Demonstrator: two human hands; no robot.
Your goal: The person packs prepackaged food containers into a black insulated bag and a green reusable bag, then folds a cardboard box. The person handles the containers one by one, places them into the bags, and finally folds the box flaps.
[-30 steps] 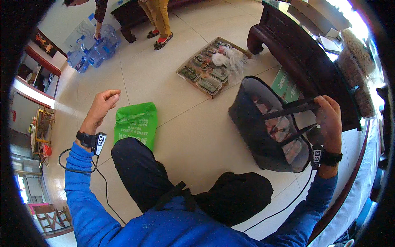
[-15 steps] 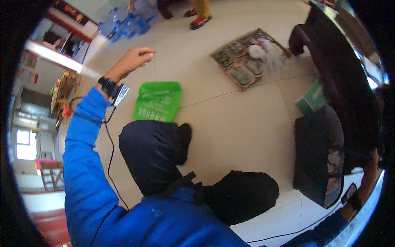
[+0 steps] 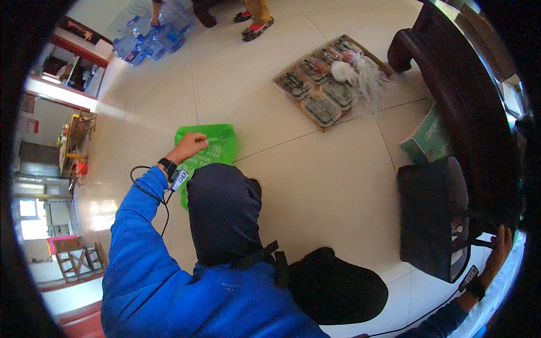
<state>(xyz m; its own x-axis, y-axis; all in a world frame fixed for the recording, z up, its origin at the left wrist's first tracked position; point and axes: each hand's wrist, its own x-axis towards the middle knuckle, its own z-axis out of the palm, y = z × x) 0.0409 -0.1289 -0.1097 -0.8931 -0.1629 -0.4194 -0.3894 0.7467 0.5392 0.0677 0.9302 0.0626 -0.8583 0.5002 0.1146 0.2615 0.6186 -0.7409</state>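
Note:
My left hand [image 3: 189, 147] is over the far left part of a bright green bag [image 3: 224, 143] with white print, which lies on the floor beyond my left knee. Its fingers are pressed together; whether they pinch anything is hidden. At the far right, my right hand [image 3: 499, 249] is closed on the dark handle of an open black bag [image 3: 422, 217]. Pale and reddish things show inside the bag, too dark to name. Each wrist wears a black strap with a small cabled device.
A shallow cardboard tray [image 3: 274, 80] holds several clear lidded boxes and a crumpled clear plastic bag [image 3: 369, 81]. A green box [image 3: 425, 135] stands beside dark wooden furniture [image 3: 456, 84]. At the far left lie several bluish plastic bottles [image 3: 155, 39], with another person's hand and legs nearby.
My left hand has come down and nearer, from beyond the green bag to over it. My right hand has moved lower along the black bag's side. The view has shifted slightly.

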